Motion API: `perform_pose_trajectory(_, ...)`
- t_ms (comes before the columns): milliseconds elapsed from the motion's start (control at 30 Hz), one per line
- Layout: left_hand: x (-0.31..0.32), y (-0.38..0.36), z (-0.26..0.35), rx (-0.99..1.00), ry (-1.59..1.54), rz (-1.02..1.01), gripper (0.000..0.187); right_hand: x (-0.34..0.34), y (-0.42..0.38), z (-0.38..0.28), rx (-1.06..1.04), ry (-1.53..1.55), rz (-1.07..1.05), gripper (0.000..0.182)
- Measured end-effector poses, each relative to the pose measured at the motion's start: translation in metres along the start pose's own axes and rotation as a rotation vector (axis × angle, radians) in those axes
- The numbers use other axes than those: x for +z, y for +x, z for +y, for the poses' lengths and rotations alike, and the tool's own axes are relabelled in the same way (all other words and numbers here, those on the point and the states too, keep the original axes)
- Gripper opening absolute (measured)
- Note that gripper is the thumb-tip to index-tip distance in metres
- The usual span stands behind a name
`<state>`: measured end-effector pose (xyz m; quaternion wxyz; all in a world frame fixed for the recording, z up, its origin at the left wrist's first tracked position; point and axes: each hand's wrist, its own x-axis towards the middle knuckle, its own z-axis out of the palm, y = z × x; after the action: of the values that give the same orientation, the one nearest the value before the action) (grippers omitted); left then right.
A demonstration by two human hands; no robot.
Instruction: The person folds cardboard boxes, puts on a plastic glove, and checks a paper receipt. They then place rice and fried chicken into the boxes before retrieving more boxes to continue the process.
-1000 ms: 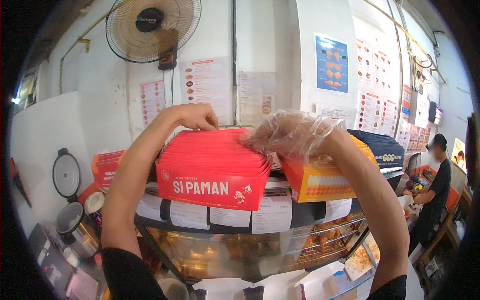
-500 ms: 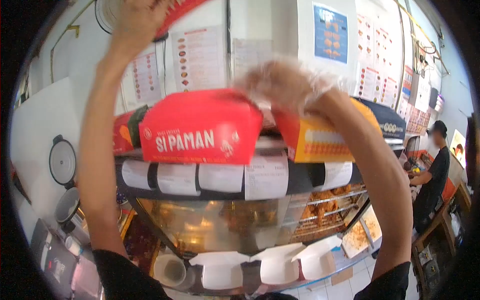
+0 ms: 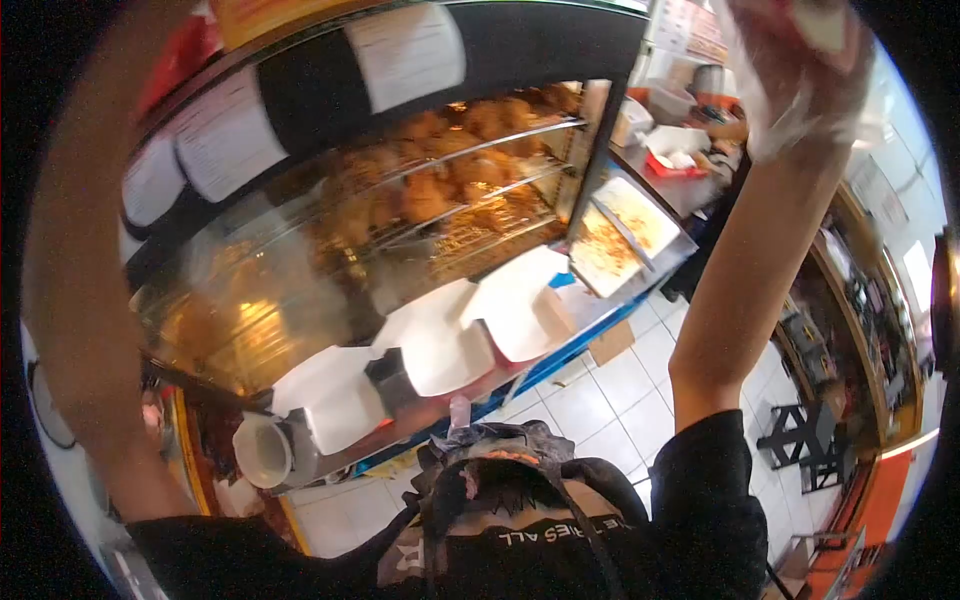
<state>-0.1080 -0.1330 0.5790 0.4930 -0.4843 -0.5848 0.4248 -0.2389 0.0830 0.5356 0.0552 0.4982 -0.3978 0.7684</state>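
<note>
My right hand (image 3: 800, 75), in a clear plastic glove, is raised at the top right edge. A red-and-white patch shows at it, but the fingers are cut off and blurred, so its grip cannot be made out. My left forearm (image 3: 85, 300) reaches up along the left side; its hand lies outside the view. Between the arms, three open white takeaway boxes (image 3: 335, 405) stand in a row on the ledge before a glass display case (image 3: 240, 290). Fried chicken (image 3: 430, 190) fills the case's racks.
A translucent plastic tub (image 3: 262, 452) stands left of the boxes. At the ledge's right end is a white tray (image 3: 655, 222) with crumbs. Paper sheets (image 3: 405, 55) hang on the case's top edge. Black stools (image 3: 805, 435) and wooden shelving (image 3: 860, 330) stand at right.
The view has tilted down and turned right. My right hand has left the red box on top of the case and is now at the upper right. My left hand has gone out of view.
</note>
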Motion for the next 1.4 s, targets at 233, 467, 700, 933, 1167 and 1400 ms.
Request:
perform_pose_trajectory(233,0.093,0.108,0.180,-0.151,-0.390,0.191,0.024,-0.175,-0.167,0.004,0.373,-0.028,0.482,0.045)
perform_pose_trajectory(467,0.097,0.155,0.322,-0.280,-0.796,0.270,0.023,-0.187,-0.326,0.006,0.525,-0.094,1.020,0.040)
perform_pose_trajectory(700,0.065,0.149,0.380,-0.741,-0.903,0.302,0.047,-0.190,-0.372,-0.029,0.789,-0.481,1.047,0.034)
perform_pose_trajectory(933,0.055,0.108,0.461,-1.865,-1.650,-0.184,0.057,-0.176,-0.445,-0.014,0.919,-0.437,0.940,0.030)
perform_pose_trajectory(1167,0.047,0.085,0.484,-2.719,-2.178,0.122,0.054,-0.128,-0.422,0.000,0.970,-0.906,0.184,0.050)
perform_pose_trajectory(1400,0.041,0.065,0.486,-2.433,-2.512,0.842,0.077,-0.151,-0.426,0.028,1.207,-0.274,0.754,0.036)
